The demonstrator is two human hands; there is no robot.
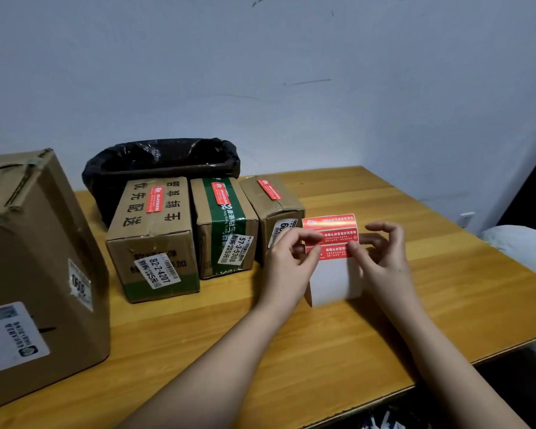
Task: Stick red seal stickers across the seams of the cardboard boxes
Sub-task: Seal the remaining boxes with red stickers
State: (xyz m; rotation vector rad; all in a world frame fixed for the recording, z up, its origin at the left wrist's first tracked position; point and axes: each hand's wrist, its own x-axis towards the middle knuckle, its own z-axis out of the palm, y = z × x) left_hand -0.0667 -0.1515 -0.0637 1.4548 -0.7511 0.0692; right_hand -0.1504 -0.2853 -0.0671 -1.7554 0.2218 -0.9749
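The counter (338, 351) carries one large carton (37, 258) at near left and three smaller cardboard boxes (155, 236) in a row at centre, each with a red seal sticker (154, 198) across its top seam. Right of them, you hold the sticker sheet (331, 236) upright: your left hand (287, 255) pinches its left edge, your right hand (381, 252) pinches its right edge.

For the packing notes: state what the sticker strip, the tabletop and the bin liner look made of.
Sticker strip: glossy red labels on white backing paper, judging by the glare.
Tabletop: wood or wood-look laminate, smooth; grain lines show.
Bin liner: thin black plastic film, crinkled and shiny.
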